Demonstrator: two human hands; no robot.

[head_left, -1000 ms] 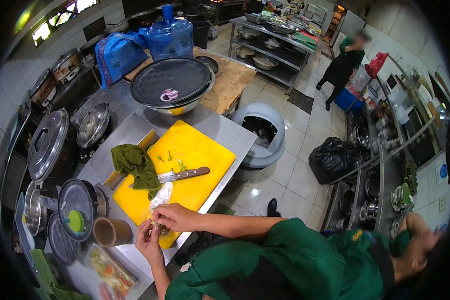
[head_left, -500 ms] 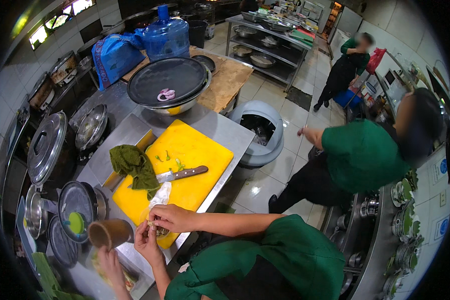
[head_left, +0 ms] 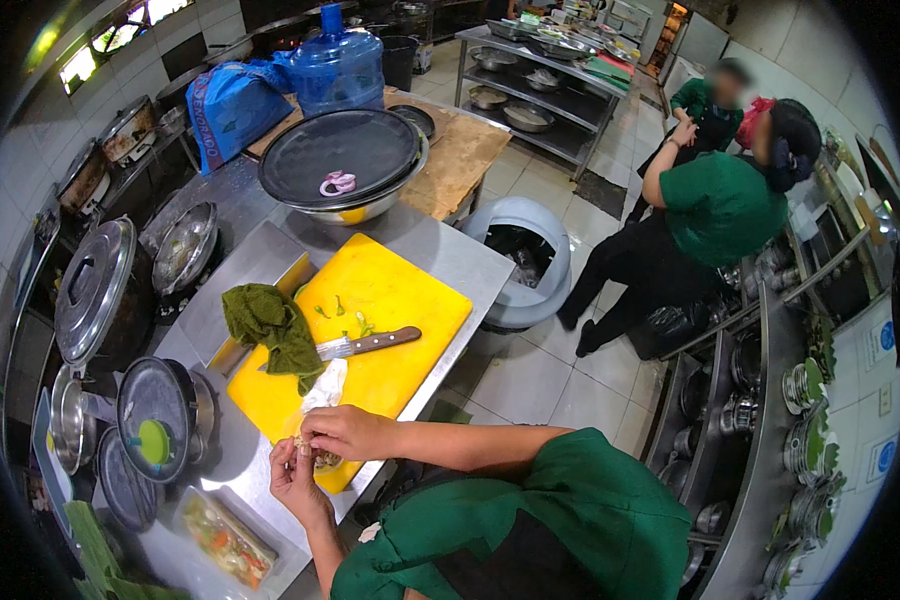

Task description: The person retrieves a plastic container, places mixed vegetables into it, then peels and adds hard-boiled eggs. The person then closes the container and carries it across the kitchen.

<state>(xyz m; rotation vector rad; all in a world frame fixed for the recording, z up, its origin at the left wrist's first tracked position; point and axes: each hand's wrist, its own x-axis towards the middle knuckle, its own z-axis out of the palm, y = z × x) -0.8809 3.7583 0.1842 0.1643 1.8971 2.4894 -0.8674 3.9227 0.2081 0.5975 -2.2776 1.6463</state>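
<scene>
We spot printed lettering on the blue bag. Our left hand and right hand have fingers pinched narrow on a small piece at the board's near end; can't tell what it is. Brown cup's gone since earlier.

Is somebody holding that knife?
No, the knife lies on the yellow board, partly under the green cloth, with nobody touching it.
</scene>
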